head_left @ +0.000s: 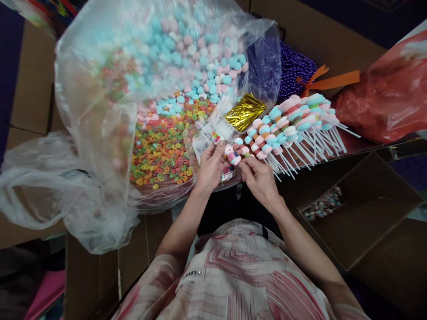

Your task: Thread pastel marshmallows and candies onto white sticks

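Observation:
Between my two hands is a small white, pink and blue figure [231, 154]. My left hand [212, 166] pinches it from the left, beside a clear plastic box [196, 144]. On its lower right, my right hand [258, 178] has thumb and fingers pressed together; whatever they grip is too small to make out. Gold twist ties [245, 112] lie just beyond the hands. To the right, skewers of pastel candies [290, 122] are piled with their white sticks pointing toward me. Loose ring candies [167, 151] and pink, blue and white marshmallows [203, 80] fill the left side.
A large clear plastic bag [90, 58] surrounds the loose candies, with crumpled plastic [96, 218] hanging at the left. A purple dotted bag [295, 66] with orange ribbon and a red bag [387, 89] stand at the right. An open cardboard box [363, 213] below holds candy skewers.

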Action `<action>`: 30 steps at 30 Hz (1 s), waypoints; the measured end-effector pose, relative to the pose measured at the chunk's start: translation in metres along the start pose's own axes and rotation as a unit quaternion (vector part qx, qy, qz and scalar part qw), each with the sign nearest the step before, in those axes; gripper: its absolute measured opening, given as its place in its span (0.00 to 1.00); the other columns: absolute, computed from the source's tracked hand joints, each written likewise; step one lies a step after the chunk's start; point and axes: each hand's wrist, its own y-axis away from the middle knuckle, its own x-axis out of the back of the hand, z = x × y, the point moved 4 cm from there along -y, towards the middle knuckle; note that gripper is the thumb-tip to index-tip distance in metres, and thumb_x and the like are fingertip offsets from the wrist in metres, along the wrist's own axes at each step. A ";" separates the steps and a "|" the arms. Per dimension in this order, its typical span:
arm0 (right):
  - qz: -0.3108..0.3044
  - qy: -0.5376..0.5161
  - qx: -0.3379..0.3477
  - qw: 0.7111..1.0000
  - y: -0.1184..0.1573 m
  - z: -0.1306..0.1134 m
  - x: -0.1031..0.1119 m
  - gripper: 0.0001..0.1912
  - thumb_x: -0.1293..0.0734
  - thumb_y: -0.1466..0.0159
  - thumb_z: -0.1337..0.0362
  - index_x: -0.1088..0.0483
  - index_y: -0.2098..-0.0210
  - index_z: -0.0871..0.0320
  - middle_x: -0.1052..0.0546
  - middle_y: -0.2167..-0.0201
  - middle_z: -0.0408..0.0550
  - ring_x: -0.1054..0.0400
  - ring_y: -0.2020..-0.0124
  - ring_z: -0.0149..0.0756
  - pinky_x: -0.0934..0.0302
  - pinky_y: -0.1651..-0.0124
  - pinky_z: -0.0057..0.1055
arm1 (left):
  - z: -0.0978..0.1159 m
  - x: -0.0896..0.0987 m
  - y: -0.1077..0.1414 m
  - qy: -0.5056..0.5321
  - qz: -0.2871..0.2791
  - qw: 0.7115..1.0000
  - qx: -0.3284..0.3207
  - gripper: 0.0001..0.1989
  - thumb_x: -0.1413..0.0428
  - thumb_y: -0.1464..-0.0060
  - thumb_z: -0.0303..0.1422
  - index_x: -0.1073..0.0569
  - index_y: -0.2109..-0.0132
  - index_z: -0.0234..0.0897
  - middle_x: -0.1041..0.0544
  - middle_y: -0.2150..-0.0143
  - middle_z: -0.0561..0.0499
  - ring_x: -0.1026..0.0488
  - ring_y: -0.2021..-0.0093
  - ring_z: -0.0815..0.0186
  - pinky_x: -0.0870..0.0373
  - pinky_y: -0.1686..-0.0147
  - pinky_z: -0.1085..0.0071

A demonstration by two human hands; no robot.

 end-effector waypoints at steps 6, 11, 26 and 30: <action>0.060 0.095 0.045 0.993 -0.001 0.002 -0.004 0.11 0.39 0.28 0.61 0.29 0.67 0.54 0.26 0.75 0.46 0.36 0.75 0.35 0.46 0.68 0.30 | 0.000 0.000 -0.001 -0.015 0.018 1.000 -0.005 0.15 0.31 0.45 0.43 0.24 0.62 0.37 0.17 0.68 0.52 0.15 0.59 0.65 0.19 0.58 0.74; 0.003 0.152 0.093 0.984 -0.006 0.004 -0.007 0.14 0.42 0.26 0.61 0.27 0.64 0.56 0.22 0.71 0.49 0.33 0.73 0.35 0.49 0.68 0.30 | 0.004 0.004 -0.002 -0.029 0.026 0.999 0.009 0.17 0.30 0.47 0.44 0.25 0.66 0.37 0.18 0.69 0.52 0.15 0.59 0.62 0.19 0.57 0.71; -0.019 0.213 0.121 0.969 -0.003 -0.005 0.011 0.15 0.40 0.26 0.62 0.30 0.69 0.56 0.26 0.76 0.46 0.40 0.76 0.33 0.55 0.69 0.31 | 0.004 0.016 -0.005 -0.049 0.000 0.996 0.074 0.24 0.33 0.47 0.53 0.25 0.71 0.35 0.18 0.72 0.47 0.15 0.57 0.54 0.16 0.55 0.63; -0.010 0.213 0.109 0.971 -0.003 -0.005 0.011 0.15 0.40 0.26 0.62 0.29 0.68 0.56 0.25 0.75 0.45 0.40 0.76 0.33 0.55 0.70 0.31 | 0.007 0.017 -0.006 -0.060 -0.013 0.996 0.069 0.23 0.30 0.49 0.51 0.25 0.71 0.35 0.17 0.72 0.47 0.15 0.56 0.55 0.16 0.54 0.63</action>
